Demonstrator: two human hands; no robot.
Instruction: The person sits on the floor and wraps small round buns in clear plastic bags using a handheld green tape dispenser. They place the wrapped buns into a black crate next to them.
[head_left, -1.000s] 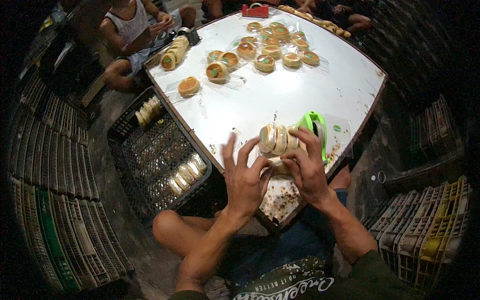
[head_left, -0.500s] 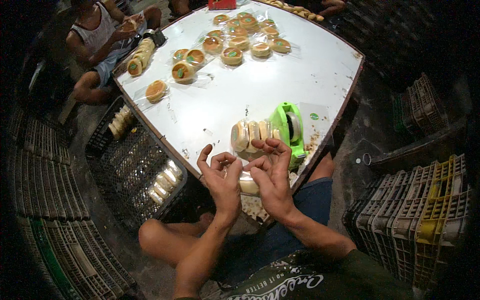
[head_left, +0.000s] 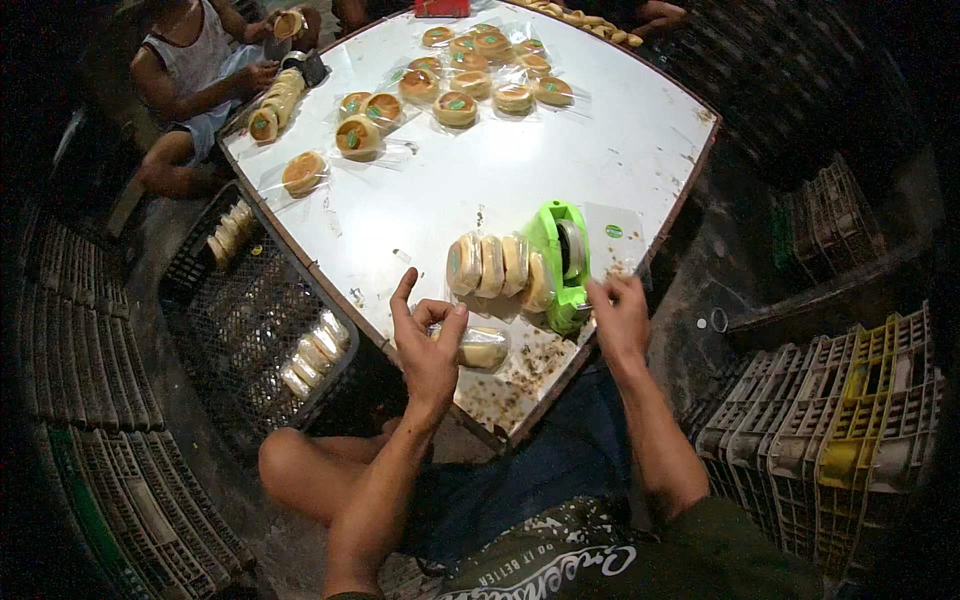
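Observation:
A bun in clear plastic (head_left: pixel 484 348) lies on its edge at the near corner of the table. My left hand (head_left: pixel 430 345) is at its left end, thumb and bent fingers on the wrapper, index finger raised. Just right of the green tape dispenser (head_left: pixel 560 270) is my right hand (head_left: pixel 622 318), slightly blurred, with its fingers drawn together near the cutting end. Whether tape is between those fingertips is hard to see. Several wrapped buns (head_left: pixel 495 268) stand on edge in a row against the dispenser's left side.
More wrapped buns (head_left: pixel 455 108) lie across the far side of the white table (head_left: pixel 400 215). A black crate (head_left: pixel 255 325) with wrapped buns stands at the left. Stacked crates (head_left: pixel 825 400) are at right. Another person (head_left: pixel 190 70) handles a bun at the far left.
My right hand has left the wrapped bun and moved right to the tape dispenser. My left hand stays at the bun. The view has shifted slightly.

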